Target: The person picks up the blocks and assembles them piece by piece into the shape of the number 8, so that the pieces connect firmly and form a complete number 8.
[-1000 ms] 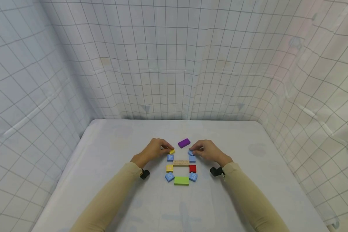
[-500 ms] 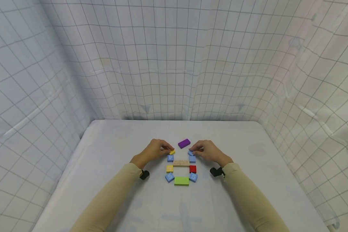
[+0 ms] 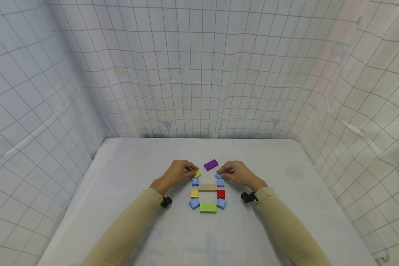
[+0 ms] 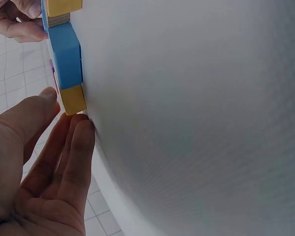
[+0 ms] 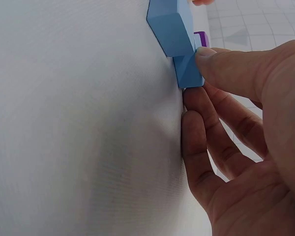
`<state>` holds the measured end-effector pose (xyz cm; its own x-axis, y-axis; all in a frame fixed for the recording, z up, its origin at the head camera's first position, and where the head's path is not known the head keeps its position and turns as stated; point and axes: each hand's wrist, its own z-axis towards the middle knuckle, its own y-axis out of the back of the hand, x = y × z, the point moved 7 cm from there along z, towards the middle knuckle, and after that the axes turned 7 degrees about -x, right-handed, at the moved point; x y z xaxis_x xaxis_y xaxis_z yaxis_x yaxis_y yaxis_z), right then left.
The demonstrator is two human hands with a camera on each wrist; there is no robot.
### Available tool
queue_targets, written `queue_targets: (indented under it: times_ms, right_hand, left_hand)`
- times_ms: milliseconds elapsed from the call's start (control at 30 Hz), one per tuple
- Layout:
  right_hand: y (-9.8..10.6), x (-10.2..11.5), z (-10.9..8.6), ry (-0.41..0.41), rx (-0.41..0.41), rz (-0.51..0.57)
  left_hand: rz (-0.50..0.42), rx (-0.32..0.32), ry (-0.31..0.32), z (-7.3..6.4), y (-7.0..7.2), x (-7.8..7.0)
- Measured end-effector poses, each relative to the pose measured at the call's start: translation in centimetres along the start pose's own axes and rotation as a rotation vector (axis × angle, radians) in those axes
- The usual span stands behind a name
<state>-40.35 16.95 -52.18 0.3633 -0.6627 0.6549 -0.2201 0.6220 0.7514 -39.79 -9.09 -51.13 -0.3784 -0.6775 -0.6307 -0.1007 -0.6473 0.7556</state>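
In the head view my left hand (image 3: 177, 173) is beside a yellow block (image 3: 197, 174). Seen from the left wrist, the thumb lies just off this yellow block (image 4: 73, 100), and fairly straight fingertips are at its end. My right hand (image 3: 238, 173) pinches a small blue block (image 3: 218, 176), its thumb on the block's face and its fingers at the end. A blue block marked 4 (image 3: 195, 181) lies below the yellow one. Another blue block (image 3: 220, 183) lies below the one in my right hand. A purple block (image 3: 211, 164) lies slanted between and beyond both hands.
Nearer me are a wooden block (image 3: 207, 187), a yellow block (image 3: 194, 194), a red block (image 3: 221, 194), two slanted blue blocks (image 3: 194, 203) marked 5, and a lime green block (image 3: 207, 208). White cloth covers the table (image 3: 136, 229); gridded curtains (image 3: 199, 74) surround it.
My left hand has shifted slightly left, so more of the yellow block shows. My right hand and the other blocks stay as they were.
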Motion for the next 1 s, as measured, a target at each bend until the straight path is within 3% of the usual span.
queue_targets:
  times_ms: [167,267,400,600,633,867,967,1000]
  right_hand:
    - [0.0,0.2,0.0,0.004,0.005,0.002]
    - [-0.1,0.3,0.0,0.001,0.007,0.004]
    - [-0.1,0.5,0.1,-0.004,0.012,0.000]
    - [-0.1,0.5,0.2,-0.004,0.024,-0.014]
    - [0.0,0.5,0.2,-0.007,0.026,-0.014]
    - [0.3,0.6,0.4,-0.003,0.041,-0.038]
    - [0.8,0.9,0.7,0.024,0.021,-0.056]
    - [1.0,1.0,0.8,0.033,0.010,-0.060]
  left_hand:
    - [-0.013,-0.039,-0.054,0.2,-0.4,1.3]
    - [-0.007,-0.041,-0.040,0.1,-0.3,1.2]
    - [0.010,-0.019,0.033,-0.3,0.2,0.0]
    - [0.040,-0.009,0.040,-0.3,0.2,-0.4]
    - [0.036,-0.013,0.026,0.0,-0.1,0.4]
    - [0.028,-0.030,-0.025,0.0,0.0,-0.1]
    - [-0.001,-0.027,-0.050,0.3,-0.2,0.5]
    - [-0.001,-0.035,-0.069,0.6,-0.6,1.3]
